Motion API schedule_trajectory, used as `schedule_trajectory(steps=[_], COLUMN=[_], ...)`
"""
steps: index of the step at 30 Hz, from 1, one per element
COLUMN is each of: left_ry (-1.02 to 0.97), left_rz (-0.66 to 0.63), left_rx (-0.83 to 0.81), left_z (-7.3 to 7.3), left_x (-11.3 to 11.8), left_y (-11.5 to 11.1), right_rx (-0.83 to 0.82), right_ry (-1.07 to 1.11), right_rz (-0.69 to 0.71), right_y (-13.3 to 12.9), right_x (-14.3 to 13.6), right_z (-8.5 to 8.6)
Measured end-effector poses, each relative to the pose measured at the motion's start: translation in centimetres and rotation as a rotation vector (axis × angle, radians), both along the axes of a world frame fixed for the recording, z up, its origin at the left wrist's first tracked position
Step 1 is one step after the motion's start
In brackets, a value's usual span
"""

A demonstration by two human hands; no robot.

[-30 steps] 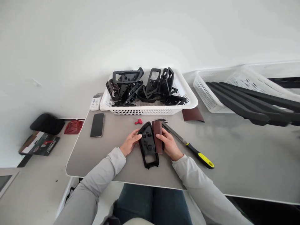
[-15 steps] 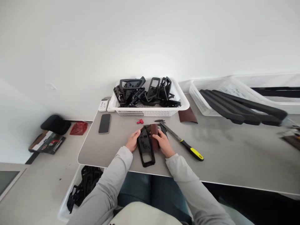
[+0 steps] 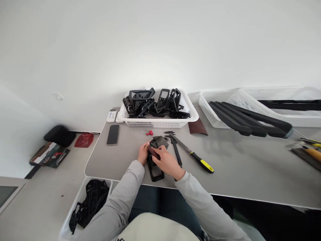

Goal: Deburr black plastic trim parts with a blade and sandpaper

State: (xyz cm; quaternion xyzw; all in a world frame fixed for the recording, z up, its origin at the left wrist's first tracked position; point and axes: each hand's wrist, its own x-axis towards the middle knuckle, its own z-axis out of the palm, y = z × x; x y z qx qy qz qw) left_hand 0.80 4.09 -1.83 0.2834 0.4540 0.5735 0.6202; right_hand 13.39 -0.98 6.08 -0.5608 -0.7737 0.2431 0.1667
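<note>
A black plastic frame part [image 3: 155, 173] lies near the table's front edge, its rectangular opening toward me. My left hand [image 3: 143, 153] grips its left side near the far end. In my right hand [image 3: 167, 161] is a folded piece of dark red sandpaper [image 3: 153, 152], pressed against the upper part of the frame. The fingers partly hide the contact. Just beyond lies a grey crumpled sheet or cloth [image 3: 162, 141]. To the right rest a dark caliper [image 3: 177, 154] and a file [image 3: 200, 160] with a black and yellow handle.
A white basket [image 3: 157, 124] of black frame parts stands at the back. More sandpaper [image 3: 198, 127], a red clip-like piece [image 3: 149, 133] and a phone [image 3: 112, 134] lie around. Long black parts [image 3: 248, 120] jut from a white basket at right. A bin [image 3: 75, 197] of parts sits lower left.
My right hand has moved left, bringing the sandpaper from beside the frame onto its upper part. The caliper and grey sheet are now more exposed. The view has shifted slightly.
</note>
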Motion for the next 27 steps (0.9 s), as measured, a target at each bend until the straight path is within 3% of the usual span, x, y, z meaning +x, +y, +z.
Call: schedule_trajectory(steps=[9, 15, 17, 22, 27], left_ry=[-0.006, -0.01, -0.009, -0.018, 0.128], left_rz=[0.023, 0.046, 0.056, 0.065, 0.03], left_rx=[-0.012, -0.008, -0.005, 0.018, 0.086], left_z=[0.1, 0.0, 0.1, 0.3, 0.2], left_x=[0.0, 0.3, 0.4, 0.2, 0.0], left_y=[0.1, 0.1, 0.0, -0.9, -1.4], right_rx=[0.052, 0.081, 0.073, -0.127, -0.308], right_ry=[-0.125, -0.015, 0.079, 0.686, 0.854], right_rz=[-0.016, 0.013, -0.061, -0.328, -0.388], right_y=[0.2, 0.1, 0.4, 1.1, 0.1], right_x=[0.2, 0.6, 1.2, 3.2, 2.5], right_z=[0.1, -0.9, -1.3, -2.9, -4.7])
